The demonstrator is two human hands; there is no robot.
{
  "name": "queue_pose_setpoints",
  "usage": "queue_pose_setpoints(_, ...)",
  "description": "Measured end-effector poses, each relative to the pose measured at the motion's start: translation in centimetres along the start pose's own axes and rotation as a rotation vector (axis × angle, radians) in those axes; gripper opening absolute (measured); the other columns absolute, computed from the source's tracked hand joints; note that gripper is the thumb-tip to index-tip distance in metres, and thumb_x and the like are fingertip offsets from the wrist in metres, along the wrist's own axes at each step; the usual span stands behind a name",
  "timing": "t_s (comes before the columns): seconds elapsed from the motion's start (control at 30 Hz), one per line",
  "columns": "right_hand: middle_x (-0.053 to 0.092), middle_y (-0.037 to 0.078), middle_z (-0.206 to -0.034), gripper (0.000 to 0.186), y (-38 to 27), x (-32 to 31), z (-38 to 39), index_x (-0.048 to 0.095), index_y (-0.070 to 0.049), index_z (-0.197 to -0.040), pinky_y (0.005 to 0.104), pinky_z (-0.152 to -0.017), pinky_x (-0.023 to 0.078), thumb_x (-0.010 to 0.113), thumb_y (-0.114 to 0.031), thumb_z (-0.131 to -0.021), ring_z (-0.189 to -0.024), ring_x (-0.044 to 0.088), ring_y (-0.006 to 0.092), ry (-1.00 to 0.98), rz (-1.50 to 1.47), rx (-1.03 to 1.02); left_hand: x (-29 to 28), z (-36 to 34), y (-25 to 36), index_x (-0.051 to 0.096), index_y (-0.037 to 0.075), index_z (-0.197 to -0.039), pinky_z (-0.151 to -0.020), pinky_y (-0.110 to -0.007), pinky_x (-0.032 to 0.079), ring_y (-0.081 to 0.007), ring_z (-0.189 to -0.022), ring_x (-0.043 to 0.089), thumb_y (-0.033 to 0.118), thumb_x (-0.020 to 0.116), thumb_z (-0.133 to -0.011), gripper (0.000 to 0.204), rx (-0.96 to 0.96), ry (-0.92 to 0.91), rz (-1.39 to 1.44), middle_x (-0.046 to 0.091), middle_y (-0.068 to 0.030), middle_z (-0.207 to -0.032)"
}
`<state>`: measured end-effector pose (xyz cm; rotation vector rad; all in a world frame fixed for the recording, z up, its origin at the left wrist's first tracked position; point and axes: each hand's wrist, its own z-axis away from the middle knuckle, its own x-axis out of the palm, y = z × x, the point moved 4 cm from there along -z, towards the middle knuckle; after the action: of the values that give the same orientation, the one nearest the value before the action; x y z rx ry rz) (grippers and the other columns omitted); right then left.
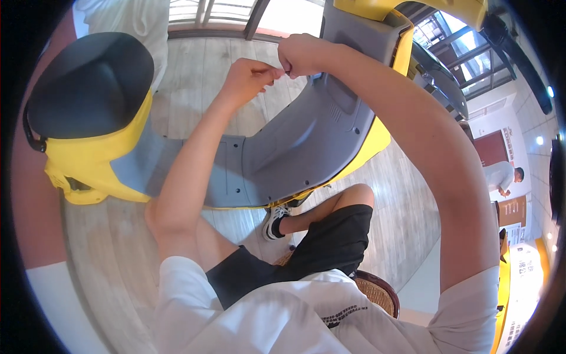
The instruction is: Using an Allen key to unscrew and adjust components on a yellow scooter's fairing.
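Observation:
A yellow and grey scooter point(283, 159) stands side-on before me, its black seat point(88, 85) at the left and its grey front panel at the right. My left hand point(247, 82) is raised over the far side of the footboard, thumb and fingertips pinched together. Beside it my right hand point(303, 54) is curled into a fist in front of the grey panel. The two hands almost meet, and a tiny dark bit shows between their fingertips. It is too small to name, and the fingers hide the rest.
My legs and one sneaker point(274, 223) are close to the scooter's near edge. I sit on a wicker chair point(377, 292). Someone in pale clothing point(127, 29) stands behind the seat; another person point(500, 177) is far right. Windows point(212, 12) line the back.

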<state>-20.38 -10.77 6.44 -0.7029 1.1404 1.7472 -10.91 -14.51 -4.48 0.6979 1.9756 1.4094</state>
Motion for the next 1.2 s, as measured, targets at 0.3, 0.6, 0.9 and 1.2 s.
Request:
queue_pose_setpoints(0.3,0.068,0.008,-0.079,0.02,0.3,0.0,-0.1,0.065,-0.006,-0.076,0.0407,-0.072,0.054,0.08,-0.015,-0.066,-0.083,0.067,0.0281,0.069,0.093,0.016,0.7,-0.8,-1.9,0.064,-0.007,-0.104,-0.059,-0.017,0.047,-0.0062,-0.065,0.056,0.036,0.06,-0.099,0.043,-0.443,-0.268,0.975,0.068,-0.0087,-0.088)
queue_pose_setpoints(0.6,0.069,0.011,-0.074,0.02,-0.5,-0.6,1.1,0.073,-0.004,-0.08,0.0383,-0.065,0.053,0.082,-0.015,-0.066,-0.072,0.068,0.0281,0.022,-0.117,-0.039,0.7,-0.4,-1.5,0.068,-0.004,-0.099,-0.064,-0.025,0.052,-0.0112,-0.068,0.061,0.015,0.071,-0.091,0.02,0.064,-0.127,0.264,0.072,-0.0085,-0.09)
queue_pose_setpoints(0.9,0.07,0.013,-0.077,0.02,-0.2,0.0,0.4,0.073,-0.003,-0.081,0.0389,-0.07,0.054,0.082,-0.013,-0.066,-0.078,0.069,0.0297,0.108,0.018,-0.074,0.4,-0.3,-2.3,0.067,-0.008,-0.095,-0.066,-0.023,0.051,-0.0111,-0.073,0.062,0.03,0.06,-0.099,0.039,-0.339,-0.116,0.427,0.069,-0.0079,-0.086)
queue_pose_setpoints(1.2,0.07,0.013,-0.079,0.023,-0.8,-0.1,1.0,0.07,-0.002,-0.083,0.0413,-0.069,0.055,0.081,-0.013,-0.066,-0.081,0.07,0.031,0.105,0.062,0.038,0.7,-0.5,-0.6,0.063,-0.003,-0.106,-0.071,-0.025,0.053,-0.0133,-0.084,0.066,0.019,0.058,-0.1,0.023,-0.207,-0.136,0.625,0.07,-0.0104,-0.097)
